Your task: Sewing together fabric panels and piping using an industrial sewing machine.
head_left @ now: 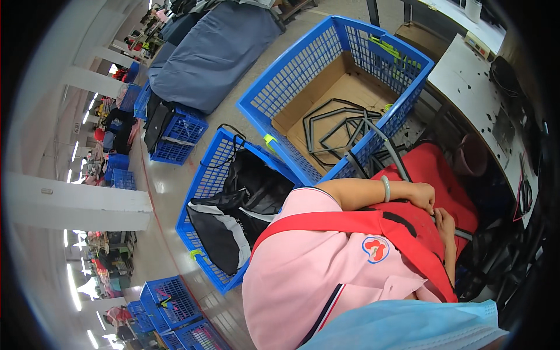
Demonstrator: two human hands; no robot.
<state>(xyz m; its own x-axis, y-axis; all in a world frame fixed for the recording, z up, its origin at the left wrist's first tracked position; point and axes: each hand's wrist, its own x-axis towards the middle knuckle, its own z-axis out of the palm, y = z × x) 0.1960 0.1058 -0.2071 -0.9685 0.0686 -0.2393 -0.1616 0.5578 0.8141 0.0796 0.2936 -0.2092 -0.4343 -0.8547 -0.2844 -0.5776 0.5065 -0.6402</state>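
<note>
My left hand (422, 196), with a pale green bangle (385, 189) on its wrist, is bent inward with its fingers closed. Its fingertips meet those of my right hand (445, 223), also closed, above the red cloth (431, 169) over my lap. Whatever they pinch is too small or hidden to make out. A grey strip (398, 160) slants down from the big blue basket's rim and passes behind my left forearm. A short grey piece (464, 234) shows beyond my right hand; I cannot tell whether the two are one.
The big blue basket (286, 153), lined with cardboard, holds several bent black-and-grey strips (335, 125). Beside it, another blue basket (185, 224) contains black and grey fabric pieces (219, 233). A white worktable (466, 87) with dark scraps stands at right. A grey-covered pile (216, 55) lies farther off.
</note>
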